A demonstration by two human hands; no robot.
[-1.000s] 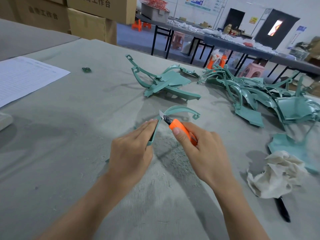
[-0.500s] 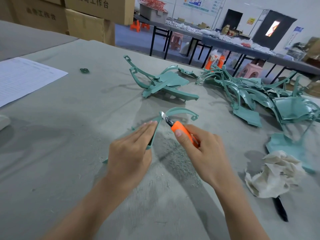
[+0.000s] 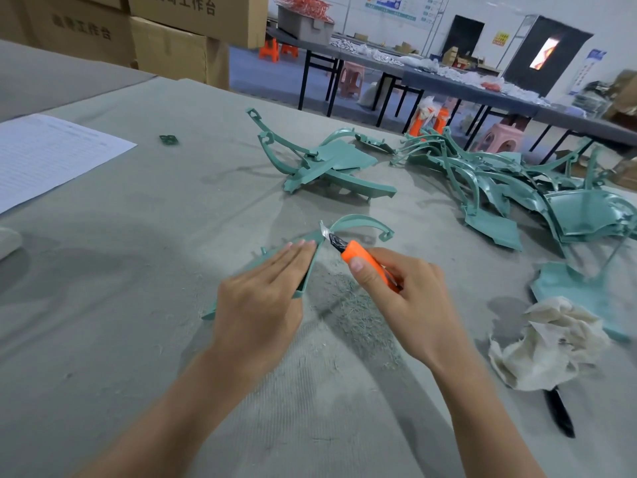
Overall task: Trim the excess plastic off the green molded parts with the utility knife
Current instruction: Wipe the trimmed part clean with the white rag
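- One left grip (image 3: 262, 298) lies flat with its fingers straight, pressing down on the one green part (image 3: 358, 220) being worked; it is not clenched around anything.
- One right grip (image 3: 410, 298) is curled around the one orange utility knife (image 3: 365, 262), thumb on top of the handle.
- The knife's blade is out, and its tip meets the part at the point where the curved arm joins the flat body, just beyond the left fingertips.
- That part lies on the grey counter (image 3: 138, 270), straight ahead and near the person.
- One patch of fine shavings (image 3: 355, 315) lies on the counter between the two wrists.
- A small cluster of green parts (image 3: 327, 167) lies farther back; the count is unclear because they overlap.
- A bigger tangled heap of green parts (image 3: 499, 188) lies at the right, too interlocked to count.
- One flat green piece (image 3: 579, 294) lies near the right edge, partly under one crumpled white cloth (image 3: 548, 343).
- One black handle (image 3: 560, 415) sticks out from beneath the cloth.
- One printed sheet (image 3: 51, 153) lies at the left, with one tiny green scrap (image 3: 168, 139) near it.
- One grey bin (image 3: 303, 24) on a far table holds a heap of red pieces.
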